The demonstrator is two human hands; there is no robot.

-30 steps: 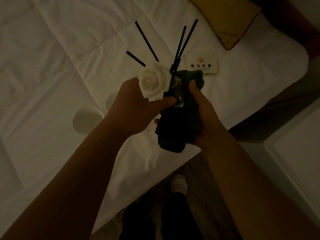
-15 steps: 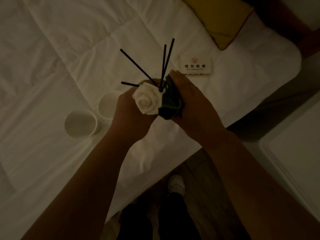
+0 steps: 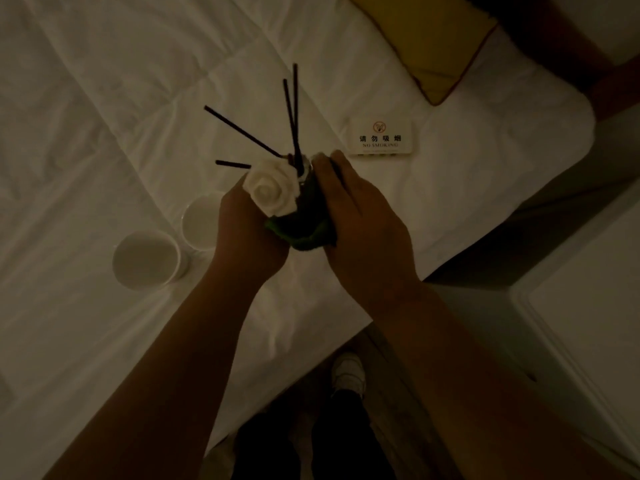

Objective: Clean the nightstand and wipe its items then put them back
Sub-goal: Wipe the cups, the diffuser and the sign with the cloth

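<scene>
Above the white bed (image 3: pixel 104 98) I hold a reed diffuser bottle with several black sticks (image 3: pixel 294 112) and a white foam rose (image 3: pixel 272 192) in its neck. My left hand (image 3: pixel 246 233) grips the bottle from the left, just under the rose. My right hand (image 3: pixel 360 223) wraps a dark green cloth (image 3: pixel 304 233) round the bottle's right side, so the bottle itself is almost hidden. The white nightstand top (image 3: pixel 595 306) shows at the right edge.
Two white cups (image 3: pixel 145 259) (image 3: pixel 201 221) stand on the bed to the left of my hands. A white no-smoking sign (image 3: pixel 381 138) lies on the bed beyond them. A yellow pillow (image 3: pixel 433 39) sits at the top. My shoe (image 3: pixel 348 374) is on the wooden floor below.
The diffuser went from tilted with the cloth hanging below to more upright. My right hand now folds the cloth close round the bottle, and both hands sit lower over the bed.
</scene>
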